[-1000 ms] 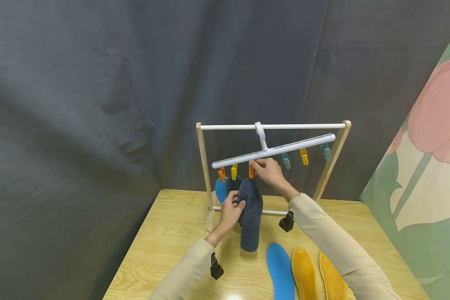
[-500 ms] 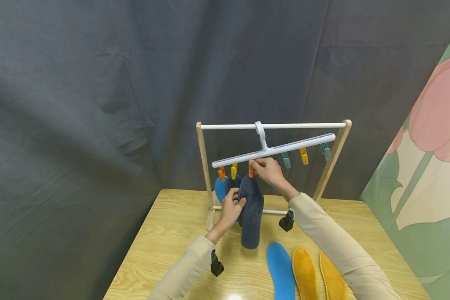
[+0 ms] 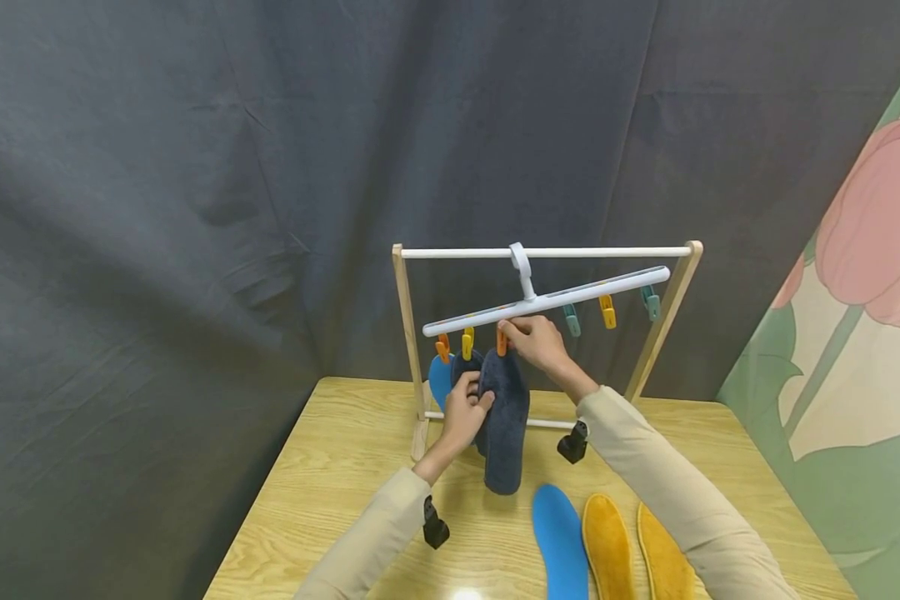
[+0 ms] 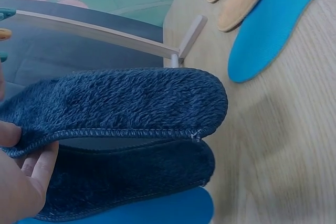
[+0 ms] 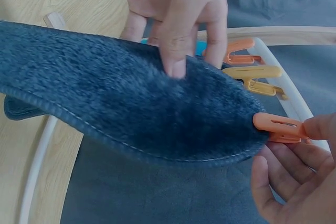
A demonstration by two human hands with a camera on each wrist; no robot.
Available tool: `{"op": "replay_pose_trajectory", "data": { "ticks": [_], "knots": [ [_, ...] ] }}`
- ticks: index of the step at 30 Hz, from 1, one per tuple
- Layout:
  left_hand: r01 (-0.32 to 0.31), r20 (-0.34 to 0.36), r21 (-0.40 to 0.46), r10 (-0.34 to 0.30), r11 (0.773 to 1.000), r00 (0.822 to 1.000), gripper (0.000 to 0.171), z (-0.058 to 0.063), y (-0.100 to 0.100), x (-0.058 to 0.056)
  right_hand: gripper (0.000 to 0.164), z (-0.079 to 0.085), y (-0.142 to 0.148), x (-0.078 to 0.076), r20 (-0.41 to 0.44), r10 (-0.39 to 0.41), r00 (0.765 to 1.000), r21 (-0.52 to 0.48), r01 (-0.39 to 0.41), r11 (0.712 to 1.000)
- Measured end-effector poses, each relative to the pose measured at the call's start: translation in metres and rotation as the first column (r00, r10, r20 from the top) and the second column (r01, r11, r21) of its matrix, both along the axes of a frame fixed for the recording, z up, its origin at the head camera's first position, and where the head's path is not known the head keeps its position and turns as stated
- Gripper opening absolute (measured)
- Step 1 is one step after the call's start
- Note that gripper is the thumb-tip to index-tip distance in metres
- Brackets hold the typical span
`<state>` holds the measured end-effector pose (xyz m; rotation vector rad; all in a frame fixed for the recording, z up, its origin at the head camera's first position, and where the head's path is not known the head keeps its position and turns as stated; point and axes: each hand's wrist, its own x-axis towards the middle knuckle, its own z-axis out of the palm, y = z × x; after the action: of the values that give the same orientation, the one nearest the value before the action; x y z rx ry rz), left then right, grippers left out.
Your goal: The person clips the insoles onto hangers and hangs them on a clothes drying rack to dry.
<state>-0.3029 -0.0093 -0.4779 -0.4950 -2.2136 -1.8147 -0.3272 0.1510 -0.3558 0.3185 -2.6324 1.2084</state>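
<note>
A dark blue fuzzy insole (image 3: 506, 425) hangs upright below the white hanger (image 3: 547, 302). My left hand (image 3: 465, 412) pinches its left edge, thumb on the near face, as the right wrist view shows. With thumb and fingers, my right hand (image 3: 538, 343) pinches an orange clothespin (image 5: 278, 127) at the insole's top end. The clip's mouth meets the insole's tip; whether it bites cannot be told. Behind hangs a second dark blue insole (image 4: 131, 174) under a yellow clothespin (image 3: 467, 343). Further left, a blue insole (image 3: 440, 379) hangs from another orange clothespin (image 3: 442, 348).
The hanger hooks over a wooden rack's white top bar (image 3: 607, 252) and tilts, right end higher. Green and yellow clothespins (image 3: 607, 312) hang along its right half. A blue insole (image 3: 560, 533) and two yellow insoles (image 3: 607, 542) lie on the wooden table (image 3: 330, 467).
My left hand and the dark blue insole have risen slightly, bringing the insole's top up to the orange clothespin. My right hand has stayed in place on the clip.
</note>
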Motion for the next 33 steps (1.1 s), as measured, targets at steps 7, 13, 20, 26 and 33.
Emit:
{"op": "replay_pose_trajectory", "data": {
  "ticks": [7, 13, 20, 26, 33],
  "knots": [
    [0.003, -0.020, -0.010, -0.003, 1.000, 1.000, 0.032, 0.006, 0.002, 0.000, 0.037, -0.001, 0.002, 0.000, -0.019, -0.009, 1.000, 0.011, 0.010, 1.000],
    [-0.001, -0.026, -0.007, 0.001, 1.000, 1.000, 0.032, 0.005, 0.003, 0.000, 0.037, 0.001, 0.004, 0.001, 0.002, 0.013, 1.000, -0.007, -0.013, 1.000],
    [0.017, -0.034, 0.008, -0.017, 1.000, 0.999, 0.034, 0.010, 0.003, 0.002, 0.037, 0.004, 0.005, 0.002, 0.028, 0.022, 0.999, -0.004, -0.022, 1.000],
    [-0.006, -0.027, -0.003, 0.006, 1.000, 1.000, 0.034, 0.005, 0.003, -0.003, 0.042, 0.002, 0.002, 0.003, 0.020, 0.041, 0.999, 0.025, -0.042, 0.999],
    [-0.016, -0.020, -0.027, 0.015, 0.999, 1.000, 0.036, 0.004, -0.001, -0.003, 0.045, -0.009, -0.001, 0.002, -0.028, 0.043, 0.999, -0.006, -0.043, 0.999]
  ]
}}
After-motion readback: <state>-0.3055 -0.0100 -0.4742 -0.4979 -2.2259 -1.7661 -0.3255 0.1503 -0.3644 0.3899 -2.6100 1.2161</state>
